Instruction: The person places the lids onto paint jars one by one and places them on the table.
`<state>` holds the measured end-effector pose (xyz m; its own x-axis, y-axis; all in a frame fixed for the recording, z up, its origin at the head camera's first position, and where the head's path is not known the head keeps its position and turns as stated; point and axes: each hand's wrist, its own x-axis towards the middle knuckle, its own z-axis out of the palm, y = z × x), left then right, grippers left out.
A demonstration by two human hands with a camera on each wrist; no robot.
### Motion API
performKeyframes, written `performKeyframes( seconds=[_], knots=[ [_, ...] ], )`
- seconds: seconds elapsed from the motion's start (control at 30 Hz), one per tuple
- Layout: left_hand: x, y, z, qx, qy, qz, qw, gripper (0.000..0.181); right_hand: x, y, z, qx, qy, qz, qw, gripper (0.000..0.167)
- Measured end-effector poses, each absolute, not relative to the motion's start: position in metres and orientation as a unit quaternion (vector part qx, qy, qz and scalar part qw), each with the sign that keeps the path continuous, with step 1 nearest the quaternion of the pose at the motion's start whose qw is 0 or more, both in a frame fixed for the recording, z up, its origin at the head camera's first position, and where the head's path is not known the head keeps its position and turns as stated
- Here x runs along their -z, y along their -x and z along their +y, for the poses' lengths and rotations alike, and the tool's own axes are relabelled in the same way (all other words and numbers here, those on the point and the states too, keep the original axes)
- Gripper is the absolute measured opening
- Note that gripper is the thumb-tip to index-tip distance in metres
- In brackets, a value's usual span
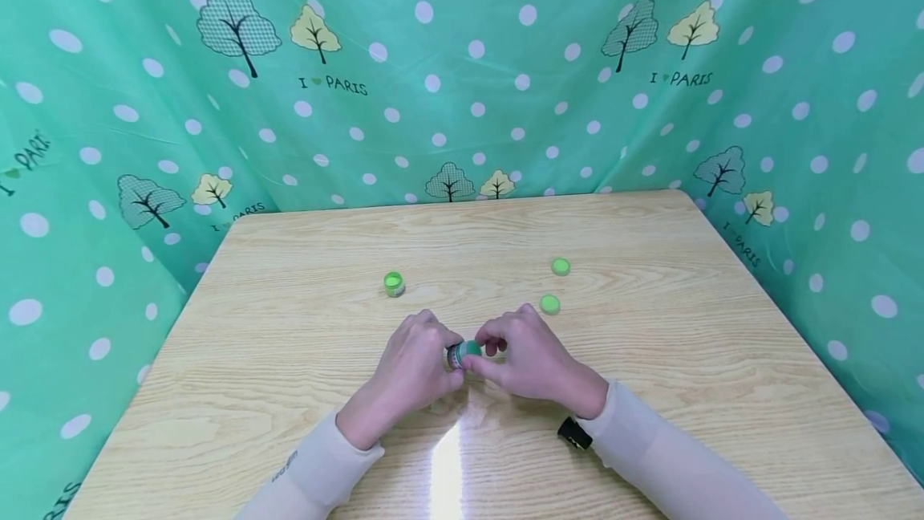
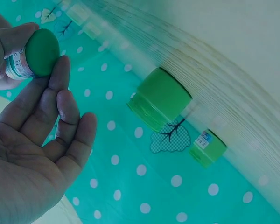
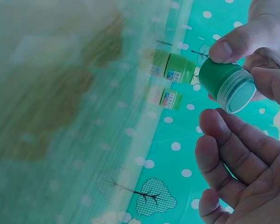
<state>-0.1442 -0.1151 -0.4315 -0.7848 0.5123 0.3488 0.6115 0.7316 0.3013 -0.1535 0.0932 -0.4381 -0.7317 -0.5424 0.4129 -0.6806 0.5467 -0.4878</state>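
A small jar point(image 1: 466, 352) with dark green contents and a printed label lies tilted on its side between both hands, just above the table. My left hand point(image 1: 417, 355) grips its labelled body. At its other end my right hand point(image 1: 534, 351) pinches the clear lid point(image 3: 241, 97) between thumb and forefinger, while the other fingers stay off it. Beyond the left hand stands an opened light-green jar point(image 1: 393, 282). In the left wrist view two light-green jars appear, a nearer jar point(image 2: 159, 100) and a smaller-looking labelled jar point(image 2: 208, 147); the head view shows only one of these.
Two round light-green lids, a far lid point(image 1: 561, 266) and a near lid point(image 1: 549, 305), lie beyond the right hand. The wood-grain table point(image 1: 253, 392) has a bright reflection at the front. A dotted green curtain point(image 1: 476, 87) surrounds its back and sides.
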Motion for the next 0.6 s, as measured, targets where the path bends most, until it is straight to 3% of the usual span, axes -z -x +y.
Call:
performKeyframes(
  seconds=[0.6],
  knots=[
    [0.4318, 0.1442, -0.1155, 0.209, 0.299, -0.923, 0.123, 0.021, 0.4370, 0.1549, 0.0936, -0.314, -0.333, -0.881, 0.122, 0.029]
  ],
)
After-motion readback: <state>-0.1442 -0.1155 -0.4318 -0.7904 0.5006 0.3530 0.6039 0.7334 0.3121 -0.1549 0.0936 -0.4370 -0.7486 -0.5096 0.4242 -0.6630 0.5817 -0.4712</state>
